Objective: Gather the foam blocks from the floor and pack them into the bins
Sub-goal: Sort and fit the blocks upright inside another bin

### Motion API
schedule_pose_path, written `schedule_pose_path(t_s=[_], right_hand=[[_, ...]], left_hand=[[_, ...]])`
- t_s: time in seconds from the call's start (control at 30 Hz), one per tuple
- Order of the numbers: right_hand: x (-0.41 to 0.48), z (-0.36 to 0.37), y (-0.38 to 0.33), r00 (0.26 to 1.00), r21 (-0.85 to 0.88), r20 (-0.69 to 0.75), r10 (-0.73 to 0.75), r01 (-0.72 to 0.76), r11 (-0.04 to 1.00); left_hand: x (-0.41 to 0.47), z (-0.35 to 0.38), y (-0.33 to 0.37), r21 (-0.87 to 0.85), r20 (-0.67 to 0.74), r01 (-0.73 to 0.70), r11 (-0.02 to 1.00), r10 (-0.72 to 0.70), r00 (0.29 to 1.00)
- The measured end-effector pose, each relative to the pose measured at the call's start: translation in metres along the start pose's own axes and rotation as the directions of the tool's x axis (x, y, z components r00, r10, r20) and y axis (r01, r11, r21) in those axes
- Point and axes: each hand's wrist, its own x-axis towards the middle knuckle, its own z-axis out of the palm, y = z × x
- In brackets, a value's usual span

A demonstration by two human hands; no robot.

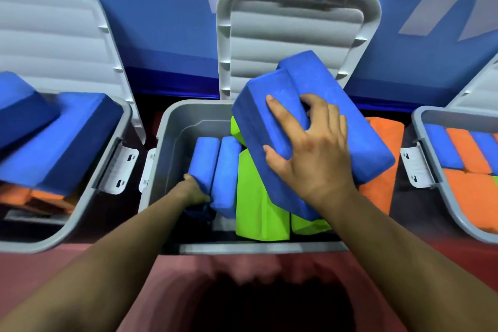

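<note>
Three grey bins stand open along a blue wall (161, 21): a left bin (80, 213), a middle bin (172, 129) and a right bin (420, 127), all holding foam blocks. Over the middle bin, two dark blue blocks (253, 127) lie tilted side by side above green blocks (256, 197), with an orange block (382, 148) at the bin's right edge. The right hand (312, 148) grips the dark pair, fingers curled over them. The left hand (194, 188) holds the near end of a light blue block (204, 153) standing inside.
</note>
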Motion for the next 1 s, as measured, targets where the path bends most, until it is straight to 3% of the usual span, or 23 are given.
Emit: schedule_pose_path(t_s=[0.2,0.27,0.37,0.47,0.6,0.7,0.8,0.87,1.0], right_hand=[[0.000,-0.001,0.007,0.999,0.005,-0.040,0.000,0.000,1.000],[0.000,-0.001,0.008,0.999,0.012,-0.050,0.000,0.000,1.000],[0.000,-0.001,0.010,0.998,0.028,-0.057,-0.002,0.003,1.000],[0.000,0.000,0.012,0.998,0.033,-0.061,-0.003,0.005,0.999],[-0.001,0.000,0.013,0.998,0.028,-0.065,-0.006,0.008,1.000],[-0.001,0.000,0.015,0.997,0.034,-0.078,-0.011,0.014,0.999],[-0.001,-0.001,0.020,0.997,0.037,-0.078,-0.014,0.016,0.999],[-0.001,-0.002,0.022,0.997,0.036,-0.077,-0.016,0.019,0.999],[-0.001,-0.003,0.023,0.997,0.040,-0.075,-0.023,0.026,0.999]], left_hand=[[0.006,0.008,-0.007,0.065,-0.035,-0.027,0.998,0.029,0.999],[-0.003,0.008,-0.007,0.099,-0.136,-0.069,0.993,0.082,0.987],[-0.024,-0.004,0.003,0.345,-0.363,-0.097,0.934,0.228,0.903],[-0.033,-0.030,0.018,0.404,-0.441,-0.099,0.910,0.288,0.850],[-0.011,-0.047,0.032,0.270,-0.508,-0.150,0.951,0.273,0.817],[0.006,-0.042,0.027,0.003,-0.386,-0.244,0.970,0.227,0.894],[0.008,-0.027,0.008,0.039,-0.257,-0.261,0.965,0.262,0.930],[0.003,-0.021,0.001,0.061,-0.245,-0.239,0.969,0.246,0.938],[0.005,-0.024,0.014,0.077,-0.445,-0.237,0.968,0.246,0.861]])
